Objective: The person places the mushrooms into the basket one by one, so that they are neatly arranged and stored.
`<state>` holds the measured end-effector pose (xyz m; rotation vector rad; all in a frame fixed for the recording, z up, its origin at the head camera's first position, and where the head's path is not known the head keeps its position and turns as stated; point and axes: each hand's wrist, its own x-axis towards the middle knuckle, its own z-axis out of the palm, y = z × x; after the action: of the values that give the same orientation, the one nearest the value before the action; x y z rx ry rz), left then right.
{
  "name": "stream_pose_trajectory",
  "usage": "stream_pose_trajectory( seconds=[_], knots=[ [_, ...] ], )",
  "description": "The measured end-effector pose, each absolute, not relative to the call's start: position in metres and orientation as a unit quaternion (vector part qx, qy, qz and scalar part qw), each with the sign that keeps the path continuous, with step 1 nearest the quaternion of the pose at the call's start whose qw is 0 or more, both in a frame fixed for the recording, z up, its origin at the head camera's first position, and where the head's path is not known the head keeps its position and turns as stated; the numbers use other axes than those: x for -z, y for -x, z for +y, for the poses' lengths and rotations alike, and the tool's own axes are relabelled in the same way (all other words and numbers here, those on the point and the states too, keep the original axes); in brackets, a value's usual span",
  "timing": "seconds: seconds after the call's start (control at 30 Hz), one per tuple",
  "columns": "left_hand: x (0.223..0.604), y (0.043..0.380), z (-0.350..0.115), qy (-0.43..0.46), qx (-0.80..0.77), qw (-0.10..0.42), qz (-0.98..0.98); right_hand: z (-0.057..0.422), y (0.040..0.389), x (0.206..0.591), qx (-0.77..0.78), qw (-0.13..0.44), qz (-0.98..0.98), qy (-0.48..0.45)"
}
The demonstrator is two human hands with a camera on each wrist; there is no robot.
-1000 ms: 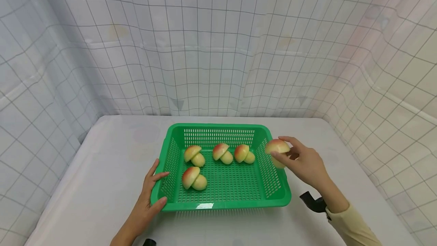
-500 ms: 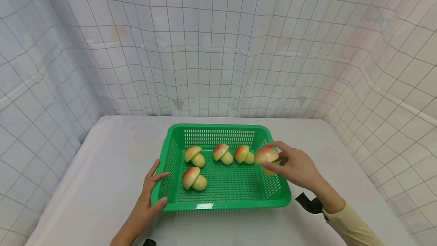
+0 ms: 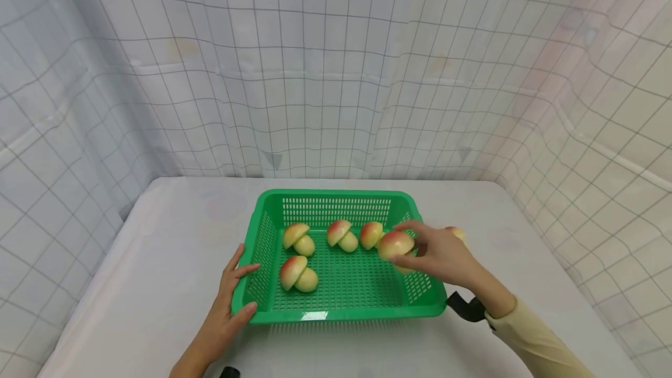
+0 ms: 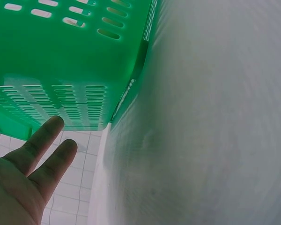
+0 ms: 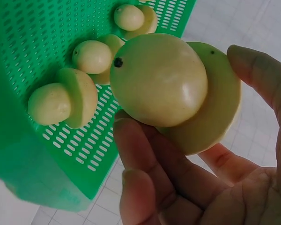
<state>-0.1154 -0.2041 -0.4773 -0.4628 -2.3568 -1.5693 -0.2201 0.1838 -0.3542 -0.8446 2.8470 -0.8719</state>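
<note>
A green plastic basket point(image 3: 357, 312) stands on the white-covered table, with several toy mushrooms inside, red-and-yellow caps on pale stems. My right hand point(image 3: 446, 254) pinches another toy mushroom point(image 3: 395, 245) by its cap, thumb and fingers at the edge, over the basket's right part. In the right wrist view this mushroom point(image 5: 159, 79) shows its rounded stem end with a dark spot. My left hand point(image 3: 224, 299) rests at the basket's left side, thumb and index finger on the rim. Two of its fingers point(image 4: 56, 161) extend straight along the outside in the left wrist view.
Part of one more toy mushroom point(image 3: 455, 232) shows on the table behind my right hand. Inside the basket, mushrooms lie at the left point(image 3: 299, 275) and along the back point(image 3: 342, 235). A white checked curtain point(image 3: 325, 74) surrounds the table on three sides.
My right hand has carried the toy mushroom leftward from the basket's right rim to over its inside. A mushroom behind the hand has come into view. The left hand has stayed put.
</note>
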Motion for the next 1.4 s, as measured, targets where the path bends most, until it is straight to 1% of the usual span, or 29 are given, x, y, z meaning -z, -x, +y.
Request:
stream_pose_trajectory(
  seconds=[0.17,0.47,1.0,1.4],
  knots=[
    [0.477,0.115,-0.204,0.161,0.539,0.141,-0.814,0.177,0.224,0.354,0.256,0.045,0.915,0.309],
    [0.477,0.116,-0.204,0.161,0.541,0.141,-0.813,0.159,0.232,0.35,0.217,0.109,0.909,0.338],
    [0.477,0.116,-0.203,0.158,0.543,0.139,-0.813,0.121,0.244,0.363,0.161,0.168,0.883,0.407],
    [0.478,0.116,-0.204,0.157,0.544,0.138,-0.813,0.097,0.255,0.379,0.141,0.215,0.874,0.412]
  ],
)
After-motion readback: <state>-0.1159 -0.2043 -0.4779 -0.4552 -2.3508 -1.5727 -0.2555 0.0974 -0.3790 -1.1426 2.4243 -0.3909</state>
